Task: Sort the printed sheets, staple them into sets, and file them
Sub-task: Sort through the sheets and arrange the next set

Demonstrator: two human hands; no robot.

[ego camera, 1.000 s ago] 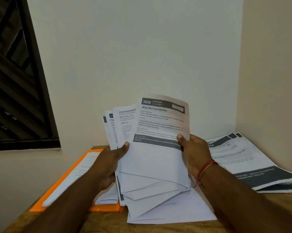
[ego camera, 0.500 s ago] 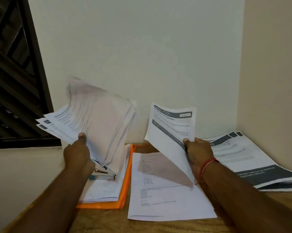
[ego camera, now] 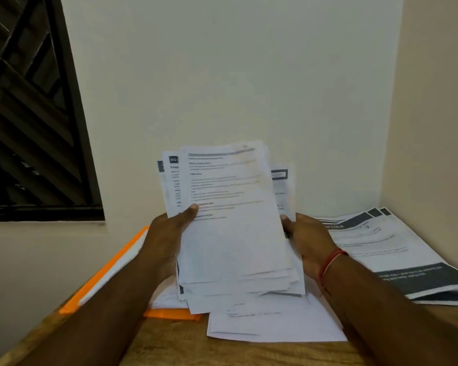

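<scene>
Fingers of the left hand grip the left edge of an uneven stack of printed sheets, the thumb pressed on the front page. The right hand, a red thread round its wrist, grips the right edge. The stack is held upright above the wooden bench. A loose sheet lies flat beneath it. At left lies an orange folder with papers on it, and at right a pile of dark-banded printouts. A dark window is at far left.
</scene>
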